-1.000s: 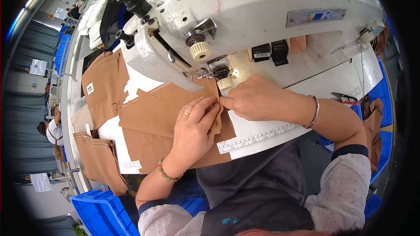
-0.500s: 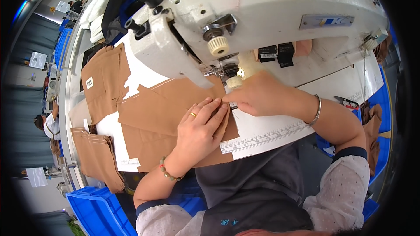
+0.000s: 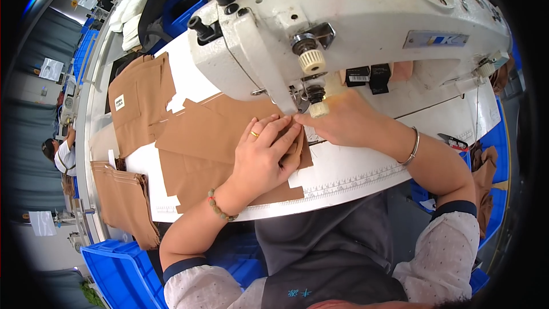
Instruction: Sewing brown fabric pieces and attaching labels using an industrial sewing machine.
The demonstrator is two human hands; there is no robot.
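Bench (image 3: 349, 163): white-topped, with ruler marks (image 3: 354, 180) printed along the near edge; the sewing work is carried on it.
Sewing machine (image 3: 366, 40): white, stretched across the upper right of the bench, its head set just beyond the fingers.
Brown fabric (image 3: 211, 131): spread flat over the bench left of and below the machine head; its right-hand edge is turned up in a fold near the presser area.
Blue bin (image 3: 117, 274): placed at lower left, beside the bench.
Brown stack (image 3: 123, 200): laid at the bench's left edge, apart from the right hand.
Right hand (image 3: 346, 123): bent, fingertips brought to the fabric's edge close by the machine head — whether cloth is pinched cannot be told.
Left hand (image 3: 263, 151): laid over the fabric, fingers curved; the raised fold is grasped beneath them.
Black labels (image 3: 379, 78): kept under the machine's arm.
Snips (image 3: 454, 142): red-handled, left near the bench's right edge.
Gold ring (image 3: 254, 134): worn on the left hand.
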